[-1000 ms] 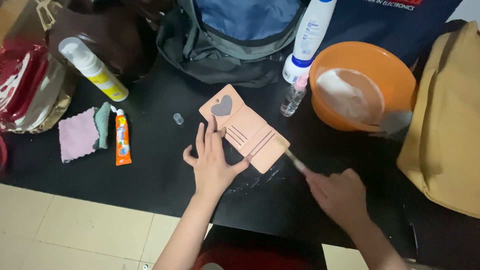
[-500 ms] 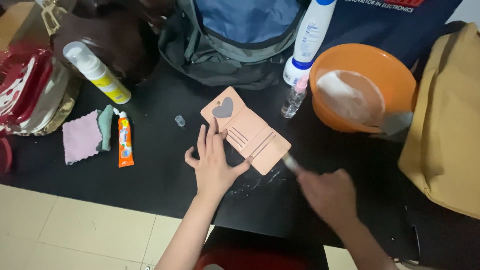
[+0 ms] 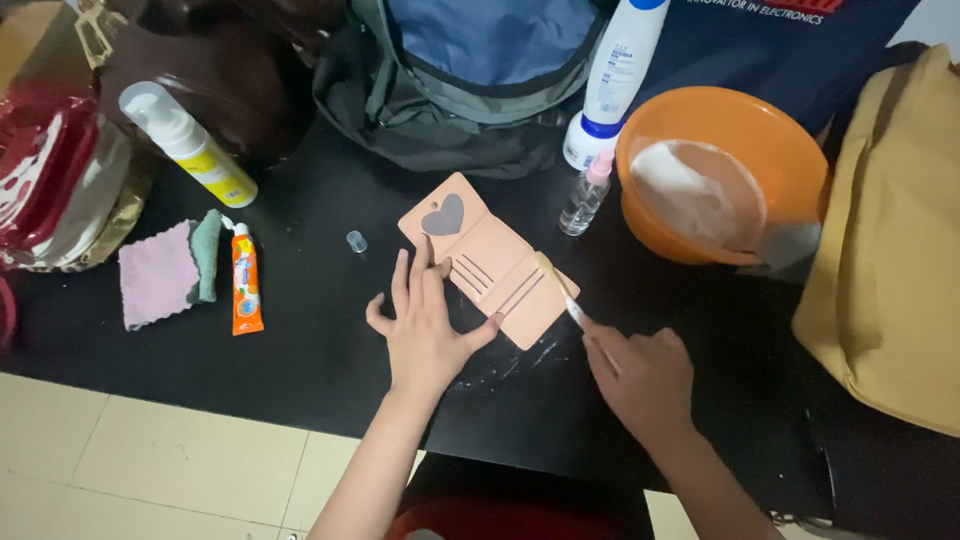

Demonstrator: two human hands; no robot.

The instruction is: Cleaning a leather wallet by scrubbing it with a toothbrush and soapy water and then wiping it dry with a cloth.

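- On the black counter point(image 3: 300, 340), a pink wallet point(image 3: 490, 265) lies opened flat, its grey heart patch at the far end and its card slots facing up.
- The left hand point(image 3: 430, 325) rests palm down with fingers spread, fingertips pressing the near edge of the wallet to pin it in place.
- The right hand point(image 3: 640, 375) is closed around the handle of a small brush point(image 3: 560, 290), whose head touches the wallet's right-hand corner.
- Judging by the wet smears on the counter just beside that corner, the step in hand looks like scrubbing the wallet's surface.
- An orange basin point(image 3: 720, 180) of cloudy water sits well apart to the right; a small spray bottle point(image 3: 585, 195) and a tall white bottle point(image 3: 615, 80) stand near it.
- A pink cloth point(image 3: 155, 275) and an orange tube point(image 3: 245, 280) lie to the left.
- The next stroke probably calls for steady downward pressure from the left hand so the wallet does not slide, and for short, light passes over the slots.
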